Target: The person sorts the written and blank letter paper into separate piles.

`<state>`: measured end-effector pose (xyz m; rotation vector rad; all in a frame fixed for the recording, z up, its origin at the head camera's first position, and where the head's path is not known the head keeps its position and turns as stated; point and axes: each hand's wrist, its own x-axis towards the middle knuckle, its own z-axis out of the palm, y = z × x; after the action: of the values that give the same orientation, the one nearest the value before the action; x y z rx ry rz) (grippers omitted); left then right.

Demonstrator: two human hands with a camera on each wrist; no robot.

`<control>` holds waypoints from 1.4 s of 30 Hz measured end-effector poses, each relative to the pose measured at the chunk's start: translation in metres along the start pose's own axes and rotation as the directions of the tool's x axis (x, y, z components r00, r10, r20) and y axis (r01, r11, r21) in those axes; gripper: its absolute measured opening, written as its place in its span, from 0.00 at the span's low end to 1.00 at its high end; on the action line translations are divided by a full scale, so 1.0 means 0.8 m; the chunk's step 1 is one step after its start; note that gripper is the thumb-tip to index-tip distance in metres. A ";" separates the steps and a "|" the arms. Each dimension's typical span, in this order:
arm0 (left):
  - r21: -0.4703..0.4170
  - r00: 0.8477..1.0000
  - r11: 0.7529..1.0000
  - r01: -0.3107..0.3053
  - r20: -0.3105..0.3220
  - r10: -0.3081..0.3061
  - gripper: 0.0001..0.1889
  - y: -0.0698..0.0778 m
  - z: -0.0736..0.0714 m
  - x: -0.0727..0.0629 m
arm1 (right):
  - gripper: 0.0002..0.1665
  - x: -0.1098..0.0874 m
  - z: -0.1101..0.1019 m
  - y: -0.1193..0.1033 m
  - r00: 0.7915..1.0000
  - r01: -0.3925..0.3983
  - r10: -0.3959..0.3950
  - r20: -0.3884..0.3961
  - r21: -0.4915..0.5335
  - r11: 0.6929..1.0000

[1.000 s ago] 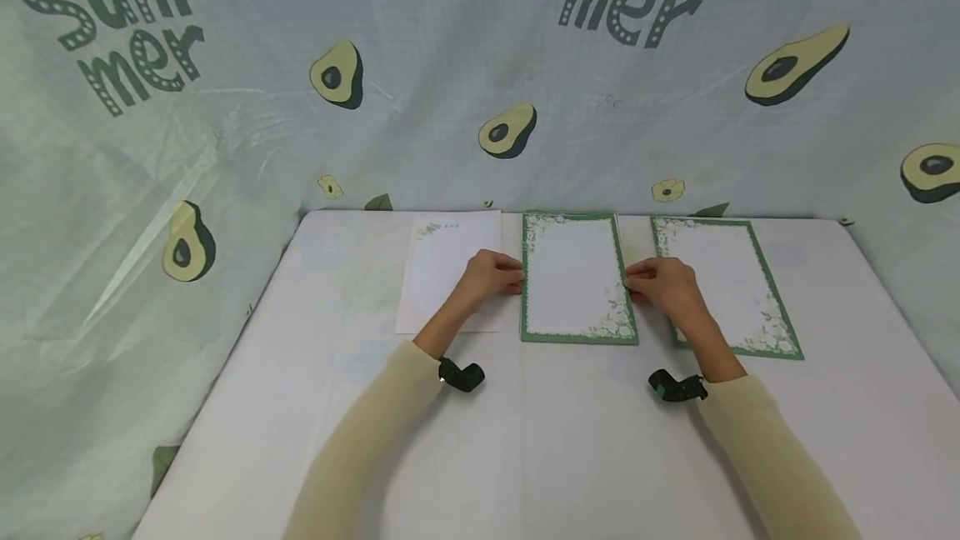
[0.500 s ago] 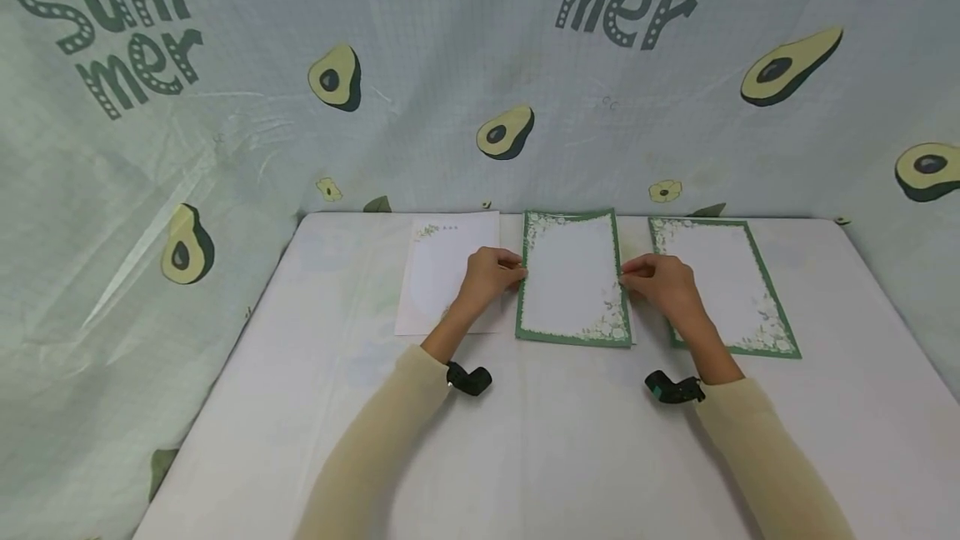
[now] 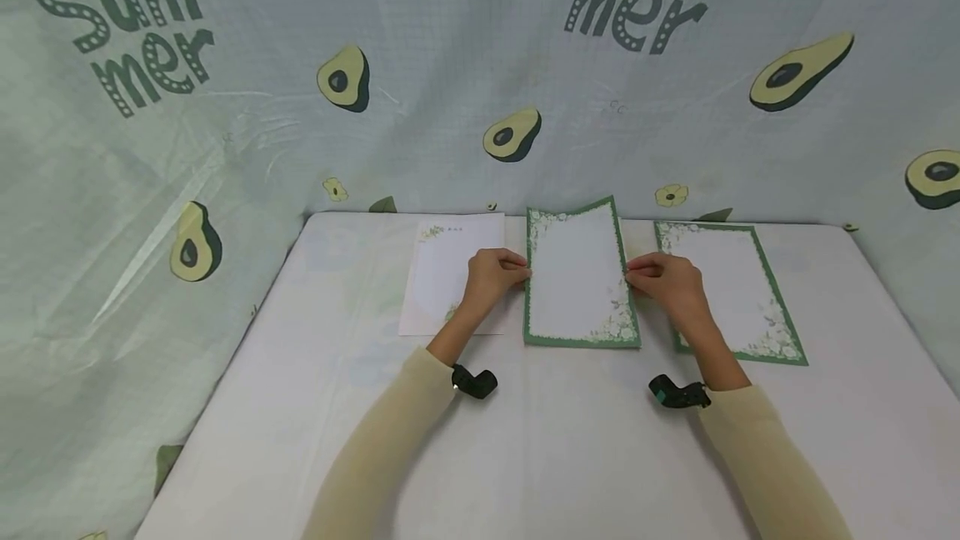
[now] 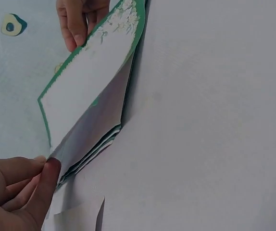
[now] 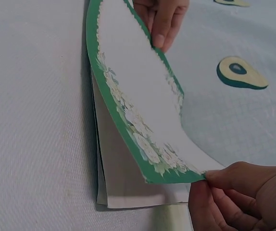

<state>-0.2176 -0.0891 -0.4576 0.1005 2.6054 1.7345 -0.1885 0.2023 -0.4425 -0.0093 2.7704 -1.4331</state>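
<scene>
Both hands hold a sheet of paper [image 3: 573, 282] with a green border and white flowers in its corners. My left hand [image 3: 495, 275] pinches its left edge between thumb and fingers; my right hand [image 3: 671, 283] pinches the right edge. The sheet bows, its far edge dipping in the middle. Beneath it, the left wrist view shows a stack of paper [image 4: 94, 149] with a gap under the lifted sheet. In the right wrist view, the held sheet [image 5: 138, 86] curves up over the pale paper [image 5: 128, 190] below.
A pale sheet with a small floral print [image 3: 431, 290] lies left of the stack, partly under my left arm. Another green-bordered sheet [image 3: 727, 282] lies to the right, partly covered by my right hand and forearm. Behind the white table [image 3: 570, 457] hangs an avocado-print curtain [image 3: 420, 132].
The top green-bordered sheet has come up off the stack, first shifting slightly toward me, then rising and bowing. Both hands keep their pinch on its edges.
</scene>
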 end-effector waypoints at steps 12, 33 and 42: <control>-0.296 0.999 0.955 0.027 -0.037 -0.039 0.08 0.006 0.003 0.000 | 0.20 -0.002 -0.005 0.004 0.997 -0.030 0.039 -0.061 0.141 0.990; -0.390 1.000 0.921 0.010 -0.012 -0.016 0.09 0.003 -0.001 -0.006 | 0.21 -0.007 -0.010 0.001 0.997 -0.013 0.028 -0.078 0.189 0.982; -0.455 1.000 0.890 0.018 0.023 -0.009 0.10 0.011 0.001 -0.009 | 0.22 -0.011 -0.017 0.007 0.997 0.027 -0.012 -0.072 0.207 0.978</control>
<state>-0.2098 -0.0855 -0.4502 0.0919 2.1018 2.2668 -0.1803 0.2170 -0.4390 0.0178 2.6646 -1.7538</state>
